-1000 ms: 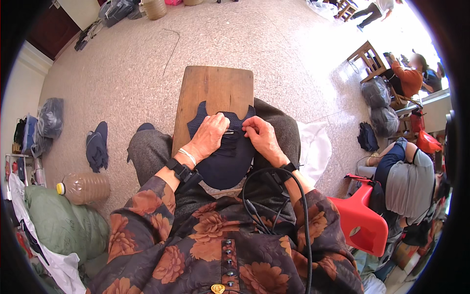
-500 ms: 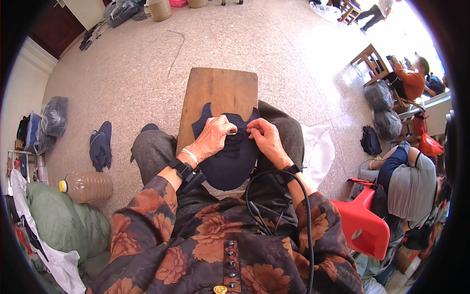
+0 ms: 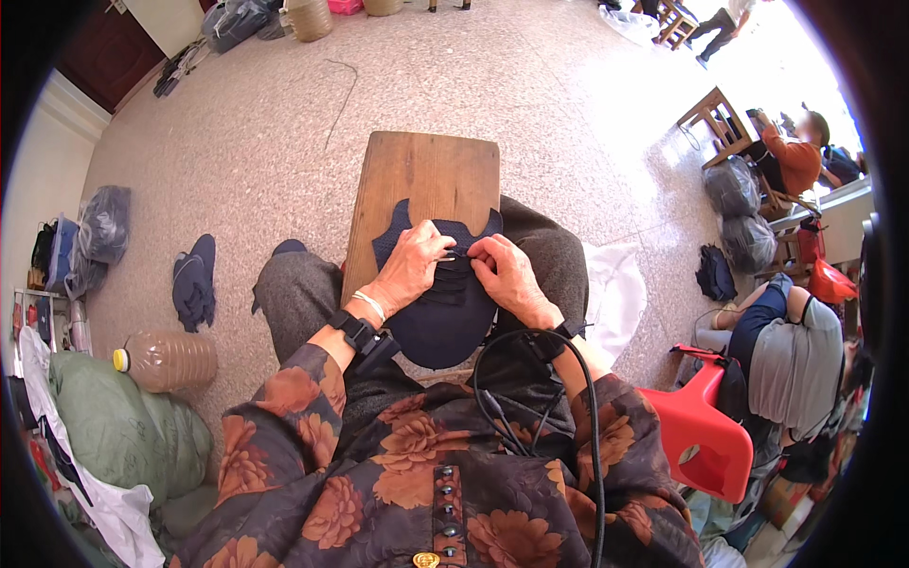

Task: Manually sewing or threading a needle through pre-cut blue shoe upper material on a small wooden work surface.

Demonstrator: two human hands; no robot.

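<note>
A dark navy shoe upper (image 3: 441, 333) lies over the near end of a wooden board, its rounded toe toward me. Rows of dark lace (image 3: 449, 284) cross its middle, and a mesh part with two pointed flaps lies at the far end. My left hand (image 3: 409, 268) rests on the upper's left side, thumb and fingers pinched on it by the top row, where a small pale, shiny bit shows at the fingertips. Close beside it, my right hand (image 3: 512, 276) is closed in a pinch at the right edge of the lacing, apparently on the lace end; the fingertips partly hide it.
The wooden board (image 3: 431, 170) extends away between my knees. Other navy pieces (image 3: 195, 284) lie on the floor at left, near a large plastic jug (image 3: 170, 361). A red plastic stool (image 3: 701, 435) stands at right, near a bent-over person (image 3: 795, 355). A black cable (image 3: 598, 454) crosses my right forearm.
My right hand has moved slightly left, bringing its fingertips close to my left fingertips over the lacing. The left hand and shoe upper have stayed nearly still.
</note>
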